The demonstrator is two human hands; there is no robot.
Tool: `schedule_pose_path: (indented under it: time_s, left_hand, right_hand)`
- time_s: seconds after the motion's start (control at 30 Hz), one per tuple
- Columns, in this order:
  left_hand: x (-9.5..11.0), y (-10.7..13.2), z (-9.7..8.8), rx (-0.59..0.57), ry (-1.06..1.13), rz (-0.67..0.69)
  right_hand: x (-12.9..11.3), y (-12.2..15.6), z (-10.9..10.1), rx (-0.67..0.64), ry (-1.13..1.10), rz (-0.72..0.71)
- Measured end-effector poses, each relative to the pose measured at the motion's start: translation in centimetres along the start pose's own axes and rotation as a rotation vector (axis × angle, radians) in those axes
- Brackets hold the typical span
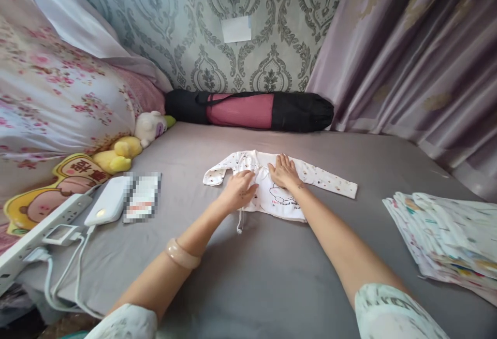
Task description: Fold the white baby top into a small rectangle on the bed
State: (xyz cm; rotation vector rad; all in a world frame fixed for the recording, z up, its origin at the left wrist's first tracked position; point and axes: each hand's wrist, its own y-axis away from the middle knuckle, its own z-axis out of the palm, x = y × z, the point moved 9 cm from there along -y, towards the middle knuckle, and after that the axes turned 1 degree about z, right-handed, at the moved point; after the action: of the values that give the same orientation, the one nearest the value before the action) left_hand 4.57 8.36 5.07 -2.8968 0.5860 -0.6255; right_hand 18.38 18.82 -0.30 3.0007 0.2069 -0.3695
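A small white baby shirt (326, 179) with a sprinkled print on its sleeves and a cartoon drawing on its front lies spread on the grey sheet. My left hand (239, 191) rests on the shirt's left side, thumb and fingers apart. Flat on the upper chest, to the right of the collar, is my right hand (285, 172), its fingers spread. The right sleeve stretches out straight, while the left sleeve bends downward. A thin tie string (239, 222) hangs from the lower left hem. Both hands partly cover the fabric.
A stack of folded printed clothes (446, 235) lies at the right. At the left are a white power bank (109, 200), a power strip (46, 238) with cables, a blurred packet (142, 197) and plush toys (118, 153). A black-and-pink rolled bag (240, 110) lies along the wall.
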Motion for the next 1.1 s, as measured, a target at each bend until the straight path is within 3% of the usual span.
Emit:
schedule_pose_path:
  time_s: [0.1,0.23,0.33,0.4,0.5,0.57,0.67,0.8,0.9,1.03,1.1]
  left_hand:
    - [-4.3,1.4,-2.6,0.142,-0.001,-0.121]
    - [-11.7,4.0,-5.6,0.290,-0.129,-0.515]
    - [-15.9,5.6,-5.9,0.204,-0.048,-0.733]
    - [-17.1,5.8,-5.5,0.134,0.064,-0.773]
    - [-17.4,5.3,-5.2,0.107,0.197,-0.775]
    - [-17.2,4.9,-4.9,0.107,0.262,-0.785]
    - [-16.8,4.4,-4.3,0.104,0.338,-0.816]
    - [-15.8,3.6,-4.8,0.086,0.307,-0.812]
    - [-14.9,2.8,-6.3,0.194,0.243,-0.753]
    - [-13.0,2.0,-9.1,0.466,0.006,-0.449]
    - [-12.7,2.2,-8.9,0.474,-0.081,-0.313]
  right_hand:
    - [0.3,0.0,0.1,0.056,0.027,-0.016]
    - [0.7,-0.3,0.1,0.045,0.035,-0.024]
    - [0.1,-0.5,-0.5,0.021,0.028,-0.023]
    - [-1.7,-0.4,-1.9,0.098,0.024,-0.080]
    - [-6.6,-0.1,-3.2,0.183,-0.051,-0.281]
    - [-9.8,-0.1,-2.9,0.134,-0.147,-0.373]
    - [-12.8,-0.9,-1.4,0.051,-0.242,-0.387]
    - [-13.7,-2.0,0.3,0.031,-0.260,-0.345]
    - [-13.7,-2.1,1.0,0.077,-0.227,-0.377]
    - [-13.7,-1.7,1.6,0.098,-0.186,-0.377]
    - [-13.6,-1.6,2.2,0.060,-0.168,-0.336]
